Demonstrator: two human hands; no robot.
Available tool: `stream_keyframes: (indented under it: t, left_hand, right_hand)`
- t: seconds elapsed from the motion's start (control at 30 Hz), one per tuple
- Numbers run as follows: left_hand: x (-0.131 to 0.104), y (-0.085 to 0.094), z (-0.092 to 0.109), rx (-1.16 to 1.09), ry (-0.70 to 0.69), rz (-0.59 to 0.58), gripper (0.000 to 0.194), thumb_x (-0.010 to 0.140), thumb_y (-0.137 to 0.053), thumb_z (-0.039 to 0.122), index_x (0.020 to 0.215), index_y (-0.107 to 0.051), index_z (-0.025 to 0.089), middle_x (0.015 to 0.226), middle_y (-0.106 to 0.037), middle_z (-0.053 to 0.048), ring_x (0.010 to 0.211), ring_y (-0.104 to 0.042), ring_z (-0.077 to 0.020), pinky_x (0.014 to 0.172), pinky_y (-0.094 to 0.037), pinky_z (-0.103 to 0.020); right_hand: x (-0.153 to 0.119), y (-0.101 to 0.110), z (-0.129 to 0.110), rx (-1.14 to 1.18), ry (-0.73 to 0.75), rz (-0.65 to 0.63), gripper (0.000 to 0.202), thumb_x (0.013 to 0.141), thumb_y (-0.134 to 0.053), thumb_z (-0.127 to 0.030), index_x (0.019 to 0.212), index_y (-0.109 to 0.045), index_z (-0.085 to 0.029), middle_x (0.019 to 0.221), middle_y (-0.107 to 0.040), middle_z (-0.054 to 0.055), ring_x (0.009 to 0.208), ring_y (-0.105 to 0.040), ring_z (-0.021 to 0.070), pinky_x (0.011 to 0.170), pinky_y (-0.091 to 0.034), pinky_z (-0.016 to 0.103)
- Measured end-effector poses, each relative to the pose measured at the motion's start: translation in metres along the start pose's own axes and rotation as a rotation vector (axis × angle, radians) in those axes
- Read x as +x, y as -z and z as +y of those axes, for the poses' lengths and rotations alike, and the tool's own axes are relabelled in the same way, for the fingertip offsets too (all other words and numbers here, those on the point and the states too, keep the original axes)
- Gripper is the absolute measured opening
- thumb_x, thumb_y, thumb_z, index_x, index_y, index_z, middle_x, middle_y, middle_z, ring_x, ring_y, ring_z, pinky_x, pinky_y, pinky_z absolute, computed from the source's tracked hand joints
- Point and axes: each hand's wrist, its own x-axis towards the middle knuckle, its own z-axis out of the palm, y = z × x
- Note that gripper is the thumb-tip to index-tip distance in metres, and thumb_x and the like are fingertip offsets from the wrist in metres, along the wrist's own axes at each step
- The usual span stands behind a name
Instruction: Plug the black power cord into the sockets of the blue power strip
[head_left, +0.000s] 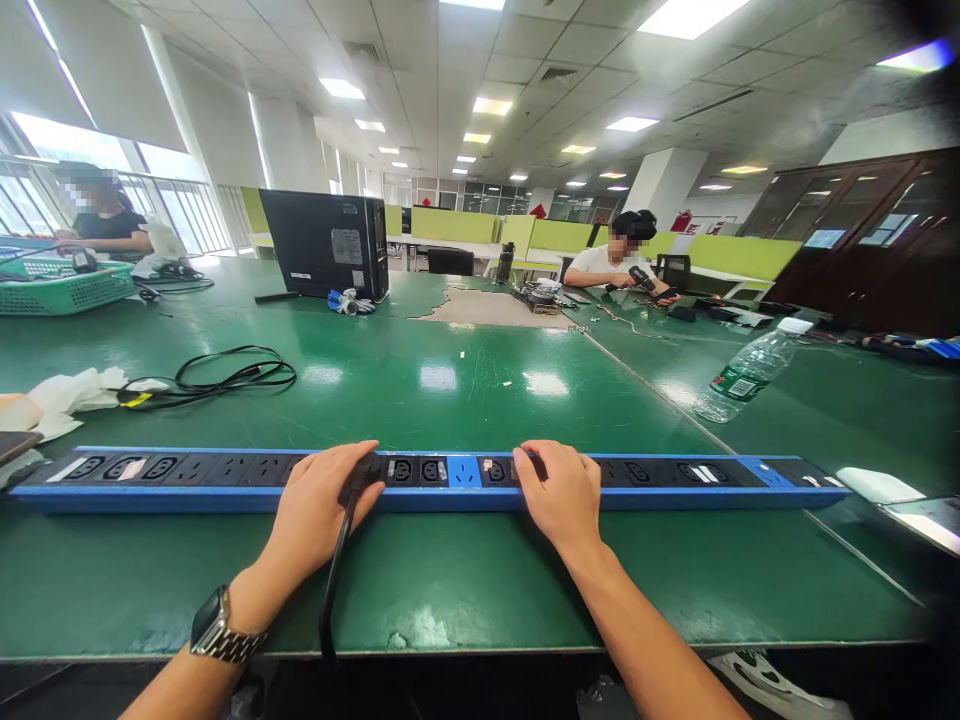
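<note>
Nearest: pale shoe (pixel 780 685) below the table edge, lower right; watch (pixel 210 625) on left wrist. In left hand (pixel 319 500): black plug (pixel 366 470), fingers closed around it, with black cord (pixel 335 570) running down to the table edge. Held right at the blue-and-black power strip (pixel 465 502), left of its middle; cannot tell whether plugged in. At right hand (pixel 564 492): fingers bent and close together over the strip, right of its middle; cannot tell whether gripping it or something dark under the fingertips. Power strip: lying lengthwise across the green table (pixel 465 590), one blue socket (pixel 463 472) between the hands.

Just past the strip: white tissue (pixel 84 392) and loosely coiled cable (pixel 259 380) at left, clear bottle (pixel 742 382) with green label at right. Farther back: green basket (pixel 67 293) at far left; black computer tower (pixel 319 240), blue-and-white bundle (pixel 349 303) just in front. Beyond: person (pixel 112 228) at left, another person (pixel 611 262) at right, holding a dark tool (pixel 641 278). Farthest: yellow-green partitions (pixel 465 226), lit ceiling panels (pixel 694 15).
</note>
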Motion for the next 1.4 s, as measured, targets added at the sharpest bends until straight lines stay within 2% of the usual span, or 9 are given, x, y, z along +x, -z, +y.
stream_keyframes:
  t: [0.07, 0.17, 0.3, 0.47, 0.63, 0.97, 1.4]
  left_hand:
    - [0.000, 0.000, 0.000, 0.002, -0.004, -0.009, 0.040, 0.092, -0.053, 0.044, 0.125, -0.055, 0.023, 0.119, -0.069, -0.008, 0.109, -0.063, -0.0260, 0.097, -0.043, -0.043]
    - [0.000, 0.001, 0.001, 0.004, -0.011, -0.024, 0.038, 0.092, -0.053, 0.043, 0.125, -0.055, 0.024, 0.118, -0.069, -0.008, 0.109, -0.063, -0.0256, 0.098, -0.042, -0.042]
    - [0.000, 0.003, 0.002, 0.002, -0.012, -0.034, 0.038, 0.093, -0.053, 0.042, 0.125, -0.054, 0.024, 0.119, -0.069, -0.007, 0.110, -0.062, -0.0252, 0.099, -0.042, -0.043]
    - [0.002, 0.004, 0.000, -0.029, -0.010, -0.065, 0.037, 0.092, -0.053, 0.043, 0.125, -0.054, 0.025, 0.119, -0.068, -0.007, 0.111, -0.062, -0.0250, 0.099, -0.042, -0.043]
    - [0.002, 0.003, -0.002, -0.061, -0.001, -0.089, 0.039, 0.091, -0.054, 0.044, 0.125, -0.055, 0.024, 0.121, -0.068, -0.008, 0.114, -0.061, -0.0252, 0.100, -0.042, -0.044]
    - [0.005, 0.001, -0.001, -0.086, 0.072, -0.025, 0.036, 0.091, -0.051, 0.048, 0.115, -0.065, 0.026, 0.114, -0.072, -0.007, 0.108, -0.065, -0.0260, 0.097, -0.048, -0.043]
    - [0.005, 0.001, -0.001, -0.087, 0.086, -0.020, 0.038, 0.090, -0.051, 0.051, 0.115, -0.066, 0.026, 0.114, -0.072, -0.007, 0.108, -0.065, -0.0270, 0.095, -0.049, -0.044]
  right_hand:
    - [-0.004, 0.000, -0.012, 0.017, 0.165, 0.048, 0.030, 0.094, -0.047, -0.040, 0.096, -0.069, -0.019, 0.103, -0.073, 0.007, 0.101, -0.061, 0.0223, 0.095, -0.033, 0.040]
    - [-0.012, -0.003, -0.034, 0.057, 0.418, 0.010, 0.033, 0.094, -0.048, -0.042, 0.107, -0.069, -0.020, 0.114, -0.071, 0.007, 0.111, -0.058, 0.0229, 0.104, -0.029, 0.042]
    - [-0.019, -0.011, -0.050, -0.023, 0.510, -0.117, 0.046, 0.093, -0.049, -0.054, 0.126, -0.063, -0.024, 0.135, -0.061, 0.007, 0.127, -0.048, 0.0281, 0.111, -0.021, 0.048]
    - [-0.020, -0.014, -0.052, -0.080, 0.528, -0.221, 0.050, 0.094, -0.044, -0.058, 0.131, -0.059, -0.027, 0.140, -0.058, 0.004, 0.132, -0.043, 0.0288, 0.112, -0.020, 0.050]
    - [-0.025, -0.019, -0.053, -0.061, 0.508, -0.170, 0.052, 0.094, -0.046, -0.057, 0.131, -0.059, -0.024, 0.139, -0.058, 0.006, 0.130, -0.045, 0.0287, 0.113, -0.019, 0.050]
    - [-0.027, -0.019, -0.053, -0.078, 0.514, -0.155, 0.048, 0.092, -0.051, -0.049, 0.132, -0.058, -0.024, 0.139, -0.057, 0.009, 0.129, -0.046, 0.0290, 0.111, -0.024, 0.052]
    - [-0.027, -0.020, -0.055, -0.077, 0.510, -0.105, 0.048, 0.093, -0.050, -0.048, 0.132, -0.057, -0.022, 0.141, -0.054, 0.011, 0.130, -0.045, 0.0290, 0.111, -0.024, 0.051]
